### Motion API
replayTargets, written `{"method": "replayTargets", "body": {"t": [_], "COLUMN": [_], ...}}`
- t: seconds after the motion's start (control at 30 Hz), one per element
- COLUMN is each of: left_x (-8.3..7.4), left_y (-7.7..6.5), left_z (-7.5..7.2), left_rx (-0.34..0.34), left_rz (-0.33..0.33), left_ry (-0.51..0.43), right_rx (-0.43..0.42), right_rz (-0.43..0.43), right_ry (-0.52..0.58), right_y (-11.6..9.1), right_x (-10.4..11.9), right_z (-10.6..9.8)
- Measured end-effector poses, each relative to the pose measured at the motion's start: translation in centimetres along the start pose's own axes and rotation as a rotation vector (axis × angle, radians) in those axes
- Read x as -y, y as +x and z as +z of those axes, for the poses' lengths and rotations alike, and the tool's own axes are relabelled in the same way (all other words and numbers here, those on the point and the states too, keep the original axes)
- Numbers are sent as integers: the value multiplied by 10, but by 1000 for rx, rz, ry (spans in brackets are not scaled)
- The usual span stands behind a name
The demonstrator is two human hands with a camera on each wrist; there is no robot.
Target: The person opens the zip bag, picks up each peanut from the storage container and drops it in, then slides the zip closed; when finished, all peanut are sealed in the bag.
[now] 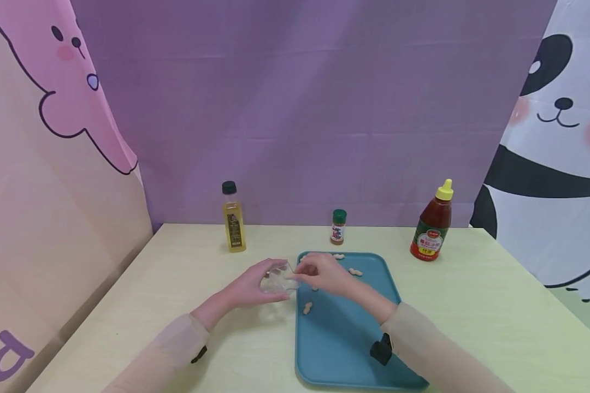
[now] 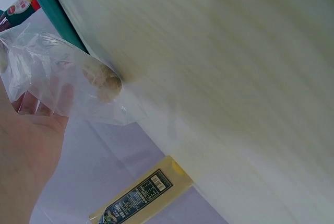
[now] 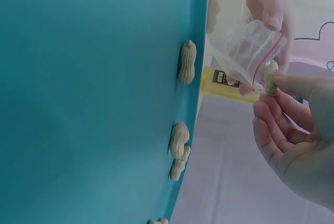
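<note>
My left hand (image 1: pixel 251 285) holds a clear zip bag (image 1: pixel 275 281) just left of the blue tray (image 1: pixel 344 344). A red strip runs along the bag's mouth in the right wrist view, and a peanut (image 2: pixel 103 81) shows through the plastic in the left wrist view. Between thumb and fingertips, my right hand (image 1: pixel 326 274) pinches another peanut (image 3: pixel 270 78) right at the bag's mouth. Several peanuts (image 3: pixel 187 63) lie on the tray, near its left and far edges; the right forearm hides part of the tray.
Behind the hands stands a bottle of yellow oil (image 1: pixel 234 226) with a dark cap. A small green-capped jar (image 1: pixel 338 232) is beyond the tray, and a ketchup bottle (image 1: pixel 429 234) stands at the back right of the pale wooden table (image 1: pixel 477 327).
</note>
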State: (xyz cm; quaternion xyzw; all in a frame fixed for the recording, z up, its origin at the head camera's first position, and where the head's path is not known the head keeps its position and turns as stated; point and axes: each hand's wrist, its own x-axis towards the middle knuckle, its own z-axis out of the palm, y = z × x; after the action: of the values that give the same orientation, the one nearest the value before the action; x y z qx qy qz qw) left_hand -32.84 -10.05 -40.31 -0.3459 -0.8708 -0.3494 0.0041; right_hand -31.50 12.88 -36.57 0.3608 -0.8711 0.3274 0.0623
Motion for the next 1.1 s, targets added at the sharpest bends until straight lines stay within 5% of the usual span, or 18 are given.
{"method": "replayTargets", "body": {"t": [0.6, 0.87, 1.1], "left_x": [4, 3, 4], "left_y": [1, 2, 1], "left_z": [1, 0, -1], "left_rx": [-1, -23, -28], "left_rz": [-17, 7, 22], "left_ry": [9, 6, -13], "right_rx": [-4, -115, -177], "right_rz": [56, 71, 210], "right_ry": [-6, -29, -63], "right_y": [-3, -10, -24], "right_x": [-3, -14, -36], "right_z": [2, -18, -35]}}
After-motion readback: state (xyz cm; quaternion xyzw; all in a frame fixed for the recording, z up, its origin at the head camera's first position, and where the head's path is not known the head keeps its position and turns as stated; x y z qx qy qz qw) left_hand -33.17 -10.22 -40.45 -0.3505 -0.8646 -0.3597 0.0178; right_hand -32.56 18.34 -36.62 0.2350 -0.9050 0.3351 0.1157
